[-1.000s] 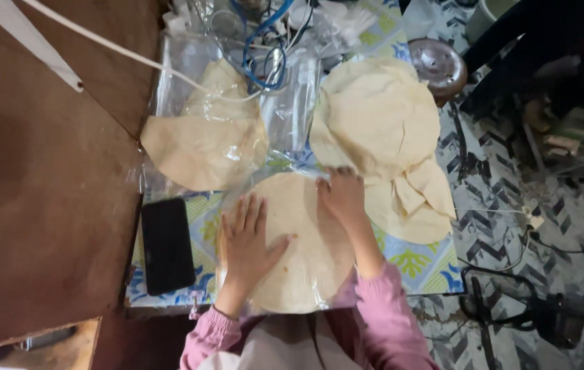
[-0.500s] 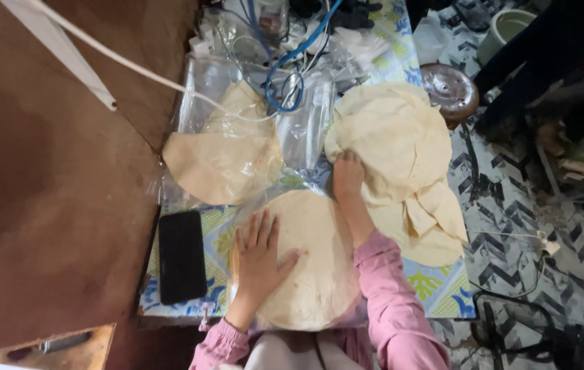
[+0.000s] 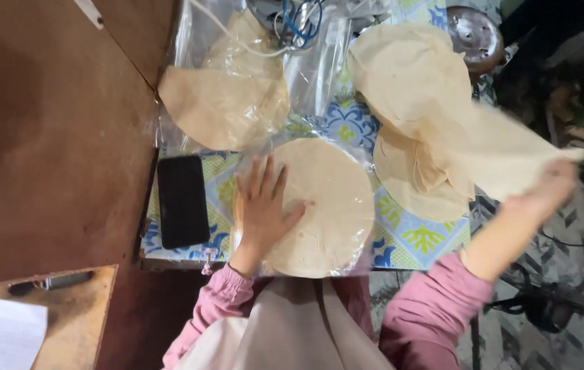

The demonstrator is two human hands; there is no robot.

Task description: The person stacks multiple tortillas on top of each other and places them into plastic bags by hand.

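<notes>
My left hand (image 3: pixel 262 209) lies flat with fingers spread on the left side of a round stack of pale flatbreads (image 3: pixel 326 205) inside a clear plastic bag. My right hand (image 3: pixel 545 195) is out to the right, off the table edge, gripping the corner of a single thin flatbread (image 3: pixel 504 154) that it lifts away, blurred by motion. That sheet comes off a loose pile of flatbreads (image 3: pixel 408 82) at the table's right.
Another bagged stack of flatbreads (image 3: pixel 227 103) lies at the back left. A black phone (image 3: pixel 182 200) rests on the patterned tablecloth (image 3: pixel 415 240) by a brown wooden board (image 3: pixel 52 130). Cables (image 3: pixel 299 20) and a round metal lid (image 3: pixel 473 31) sit at the back.
My right hand left the flatbread pile's edge and swung out to the right, pulling one flatbread up with it. My left hand stayed pressed on the bagged stack.
</notes>
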